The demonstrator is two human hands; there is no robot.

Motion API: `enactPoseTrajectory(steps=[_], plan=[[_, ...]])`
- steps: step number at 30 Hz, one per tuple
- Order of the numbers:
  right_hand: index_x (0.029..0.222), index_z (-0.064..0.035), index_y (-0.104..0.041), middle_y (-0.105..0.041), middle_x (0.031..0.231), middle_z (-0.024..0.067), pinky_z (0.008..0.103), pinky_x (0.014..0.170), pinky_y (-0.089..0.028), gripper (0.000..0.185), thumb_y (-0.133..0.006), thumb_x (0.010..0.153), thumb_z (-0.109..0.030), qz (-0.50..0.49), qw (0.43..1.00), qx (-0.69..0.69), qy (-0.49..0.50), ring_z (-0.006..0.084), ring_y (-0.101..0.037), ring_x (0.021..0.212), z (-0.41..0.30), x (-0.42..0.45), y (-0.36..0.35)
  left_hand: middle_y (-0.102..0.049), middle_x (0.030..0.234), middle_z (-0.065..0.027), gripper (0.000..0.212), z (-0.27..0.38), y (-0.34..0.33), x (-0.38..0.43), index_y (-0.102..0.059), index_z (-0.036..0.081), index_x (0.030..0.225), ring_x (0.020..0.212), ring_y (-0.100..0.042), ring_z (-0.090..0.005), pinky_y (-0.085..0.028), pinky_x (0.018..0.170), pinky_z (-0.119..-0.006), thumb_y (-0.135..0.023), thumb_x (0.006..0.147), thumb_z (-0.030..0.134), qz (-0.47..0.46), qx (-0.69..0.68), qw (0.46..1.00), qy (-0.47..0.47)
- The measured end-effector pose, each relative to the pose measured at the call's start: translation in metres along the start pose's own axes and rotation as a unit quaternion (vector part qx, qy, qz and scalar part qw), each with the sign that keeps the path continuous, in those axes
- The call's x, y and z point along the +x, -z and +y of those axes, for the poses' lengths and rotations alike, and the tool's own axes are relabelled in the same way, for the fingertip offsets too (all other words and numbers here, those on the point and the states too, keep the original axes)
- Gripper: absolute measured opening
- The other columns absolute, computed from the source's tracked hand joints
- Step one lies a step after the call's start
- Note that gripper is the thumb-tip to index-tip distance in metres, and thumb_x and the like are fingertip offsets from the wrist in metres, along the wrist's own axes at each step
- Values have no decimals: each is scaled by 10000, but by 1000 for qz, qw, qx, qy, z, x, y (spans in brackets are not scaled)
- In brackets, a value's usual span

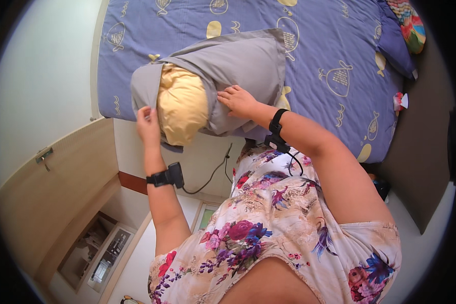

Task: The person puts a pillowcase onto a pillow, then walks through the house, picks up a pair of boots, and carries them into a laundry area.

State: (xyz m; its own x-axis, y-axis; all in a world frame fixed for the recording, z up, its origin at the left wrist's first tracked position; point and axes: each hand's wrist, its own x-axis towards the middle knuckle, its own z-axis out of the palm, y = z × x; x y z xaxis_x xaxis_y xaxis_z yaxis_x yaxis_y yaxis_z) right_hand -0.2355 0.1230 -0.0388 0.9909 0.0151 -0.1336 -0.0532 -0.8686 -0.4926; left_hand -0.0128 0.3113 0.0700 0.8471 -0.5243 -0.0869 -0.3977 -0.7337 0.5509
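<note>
A grey pillowcase [247,64] lies on the bed near its front edge. Out of its gaping mouth bulges a pale yellow pillow [183,104], with the rest of it hidden inside the cloth. My left hand [148,127] has its fingers curled at the loose grey flap on the left and appears to pinch its edge. My right hand [238,102] rests on top of the pillowcase, right of the yellow bulge, palm down with the fingers extended.
Under the pillowcase spreads a blue bedspread [326,41] with whale prints. A tissue pack [400,101] and multicoloured cloth [410,26] are at the right. A cable [209,180] hangs from my left wrist strap. A wooden door [68,171] stands at the left.
</note>
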Motion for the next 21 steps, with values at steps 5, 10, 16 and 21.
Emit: enactPoseTrajectory(steps=[5, 10, 16, 21], plan=[[991, -102, -540, -526, 1013, -13, 310, 774, -364, 267, -516, 729, -145, 177, 982, 26, 64, 162, -491, 840, -29, 22, 13, -460, 1173, -153, 414, 1, -48, -41, -463, 86, 1167, 1051, -474, -288, -392, 854, -368, -548, 810, 279, -54, 130, 985, -100], [987, -98, -532, -528, 944, 21, 335, 765, -407, 431, -690, 614, -247, -73, 997, -16, 33, 185, -543, 855, -38, 28, 17, -376, 1278, -134, 470, 0, -60, -56, -406, 133, 1239, 1152, -382, -301, -363, 887, -396, -495, 827, 341, -76, 172, 979, -75], [740, -93, -608, -596, 716, 44, 345, 571, -459, 221, -677, 606, -254, -161, 984, 22, 78, 233, -596, 653, -31, 22, 60, -372, 1286, -75, 473, -1, -90, -47, -384, 176, 1243, 1159, -372, -275, -395, 864, -407, -507, 816, 336, -114, 208, 971, -19], [702, -98, -587, -546, 690, 30, 337, 585, -423, 127, -601, 599, -171, -29, 988, 82, 130, 231, -560, 619, -48, -11, 191, -444, 1171, -83, 462, 63, -99, -65, -400, 188, 1200, 1095, -413, -290, -417, 814, -408, -555, 779, 298, -86, 298, 950, -38]])
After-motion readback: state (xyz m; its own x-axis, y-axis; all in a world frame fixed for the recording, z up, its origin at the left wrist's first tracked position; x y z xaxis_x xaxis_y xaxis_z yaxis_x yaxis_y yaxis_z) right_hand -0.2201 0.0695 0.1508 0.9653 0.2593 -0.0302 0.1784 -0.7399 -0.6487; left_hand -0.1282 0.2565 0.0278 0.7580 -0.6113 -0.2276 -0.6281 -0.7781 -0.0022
